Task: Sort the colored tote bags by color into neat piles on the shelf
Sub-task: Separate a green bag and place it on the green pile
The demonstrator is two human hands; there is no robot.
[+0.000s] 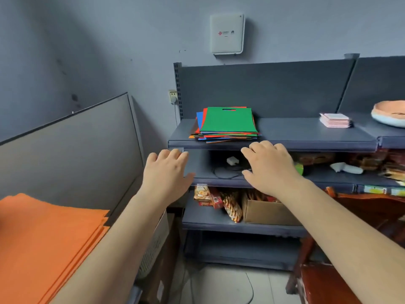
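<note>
A mixed pile of flat tote bags [228,122] lies at the left end of the top shelf [306,139], a green bag uppermost with red, blue and orange edges showing beneath. My left hand [165,172] and my right hand [268,167] are both stretched out in front of the shelf, just below its front edge, palms down, fingers relaxed, holding nothing. Neither hand touches the pile. A separate stack of orange bags [43,242] sits at the lower left, near my left forearm.
A small pink stack [335,120] and a round cushion [390,115] occupy the right of the top shelf. Lower shelves hold a charger [232,160], snack packets [210,197] and a cardboard box [267,212]. A wooden chair [361,238] stands at right, a grey panel [76,145] at left.
</note>
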